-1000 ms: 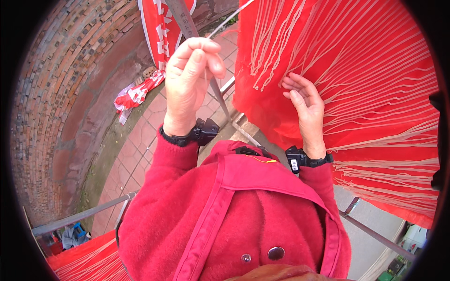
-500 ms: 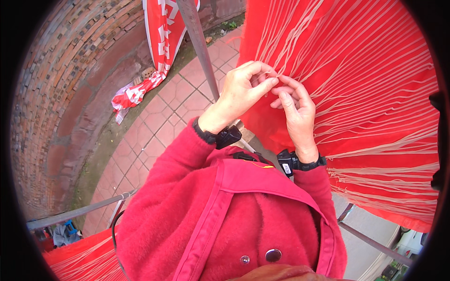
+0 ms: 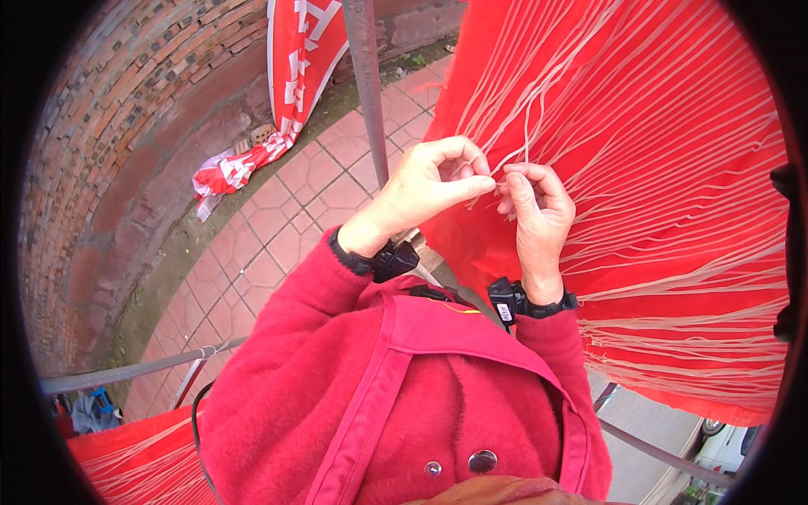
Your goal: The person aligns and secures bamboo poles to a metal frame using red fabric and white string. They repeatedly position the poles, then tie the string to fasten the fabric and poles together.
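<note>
A large red cloth (image 3: 471, 240) spreads out at the right, with many pale thin cords (image 3: 682, 181) running across it in a fan. The cords converge toward the cloth's left side, where both hands meet. My left hand (image 3: 433, 185) has its thumb and forefinger pinched at the end of a pale cord (image 3: 528, 126). Close beside it, almost fingertip to fingertip, my right hand (image 3: 540, 210) pinches the same cord with thumb and curled fingers. The exact cord ends between the fingertips are too small to make out.
A grey metal pole (image 3: 367, 84) rises just left of the cloth, and a metal rail (image 3: 151, 364) crosses at lower left. Farther left are a brick wall (image 3: 126, 118) and a hanging red-and-white banner (image 3: 290, 93). More corded red cloth (image 3: 143, 459) lies at lower left.
Both hands have moved slightly down in the view, still pinching close together. A cord now stands out in a loop above the fingertips. The view has shifted a little.
</note>
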Tool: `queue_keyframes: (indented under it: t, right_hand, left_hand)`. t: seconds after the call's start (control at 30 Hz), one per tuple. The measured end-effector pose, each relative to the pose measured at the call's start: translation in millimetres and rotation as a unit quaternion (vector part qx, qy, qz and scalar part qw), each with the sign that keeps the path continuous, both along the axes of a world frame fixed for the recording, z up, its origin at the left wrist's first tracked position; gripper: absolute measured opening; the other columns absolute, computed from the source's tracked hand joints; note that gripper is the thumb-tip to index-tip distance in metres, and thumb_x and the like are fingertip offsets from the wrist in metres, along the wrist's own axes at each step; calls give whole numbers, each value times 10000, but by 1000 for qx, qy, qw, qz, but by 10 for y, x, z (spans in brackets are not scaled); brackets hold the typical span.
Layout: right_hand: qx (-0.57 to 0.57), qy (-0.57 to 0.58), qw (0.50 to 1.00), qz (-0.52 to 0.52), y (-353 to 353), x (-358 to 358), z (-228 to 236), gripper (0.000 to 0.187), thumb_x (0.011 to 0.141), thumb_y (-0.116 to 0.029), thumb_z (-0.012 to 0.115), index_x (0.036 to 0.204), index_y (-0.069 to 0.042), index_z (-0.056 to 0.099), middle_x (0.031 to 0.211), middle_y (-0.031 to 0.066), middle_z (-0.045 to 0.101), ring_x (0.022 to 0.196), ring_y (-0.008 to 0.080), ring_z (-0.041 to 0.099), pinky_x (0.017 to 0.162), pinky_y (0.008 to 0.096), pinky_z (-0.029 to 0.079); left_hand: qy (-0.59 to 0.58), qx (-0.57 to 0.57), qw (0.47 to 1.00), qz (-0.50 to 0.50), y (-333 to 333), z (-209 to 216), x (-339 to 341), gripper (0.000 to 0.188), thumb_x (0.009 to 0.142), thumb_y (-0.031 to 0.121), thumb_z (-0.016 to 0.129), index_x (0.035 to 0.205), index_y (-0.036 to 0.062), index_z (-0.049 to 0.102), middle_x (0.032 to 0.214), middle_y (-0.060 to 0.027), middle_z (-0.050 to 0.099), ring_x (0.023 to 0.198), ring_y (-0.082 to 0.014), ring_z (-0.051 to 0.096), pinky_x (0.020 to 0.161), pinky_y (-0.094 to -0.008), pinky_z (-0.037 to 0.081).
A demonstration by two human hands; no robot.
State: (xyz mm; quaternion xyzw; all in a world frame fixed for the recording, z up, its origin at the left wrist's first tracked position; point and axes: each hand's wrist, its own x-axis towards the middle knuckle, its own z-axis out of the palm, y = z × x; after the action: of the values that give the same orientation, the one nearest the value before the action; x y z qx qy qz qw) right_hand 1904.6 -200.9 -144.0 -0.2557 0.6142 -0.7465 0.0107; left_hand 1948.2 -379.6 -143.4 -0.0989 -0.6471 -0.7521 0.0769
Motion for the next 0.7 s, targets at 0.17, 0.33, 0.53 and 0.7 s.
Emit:
queue_keyframes:
  t: [0.17, 0.33, 0.53, 0.7]
  right_hand:
    - [-49, 14, 998, 21, 120, 47, -66, 105, 949, -64, 681, 1032, -1, 672, 941, 51, 673, 762, 100, 641, 649, 225, 530]
    - [-145, 51, 982, 108, 278, 96, -124, 102, 964, -84, 652, 998, 11, 641, 863, 64, 633, 723, 126, 636, 655, 261, 546]
    - [-145, 44, 970, 192, 343, 123, -116, 164, 953, -140, 663, 984, 13, 615, 814, 73, 614, 696, 132, 625, 636, 280, 536]
    - [-134, 67, 957, 247, 327, 153, -29, 135, 942, -98, 660, 994, 26, 641, 832, 91, 645, 709, 134, 637, 659, 275, 531]
  left_hand:
    - [9, 5, 1000, 1, -151, -26, 15, 143, 881, 89, 756, 944, 67, 629, 855, 61, 603, 784, -19, 553, 727, -190, 449]
    - [-4, -13, 999, 43, -283, -56, -1, 149, 886, 100, 756, 960, 62, 632, 874, 47, 623, 796, -27, 574, 724, -199, 456]
    - [16, -71, 992, 101, -269, -96, -41, 144, 892, 106, 752, 960, 56, 635, 848, 50, 631, 759, -16, 572, 675, -183, 445]
    - [-16, -121, 989, 85, -279, -53, 13, 149, 892, 109, 750, 974, 53, 639, 840, 60, 623, 752, -7, 565, 663, -183, 441]
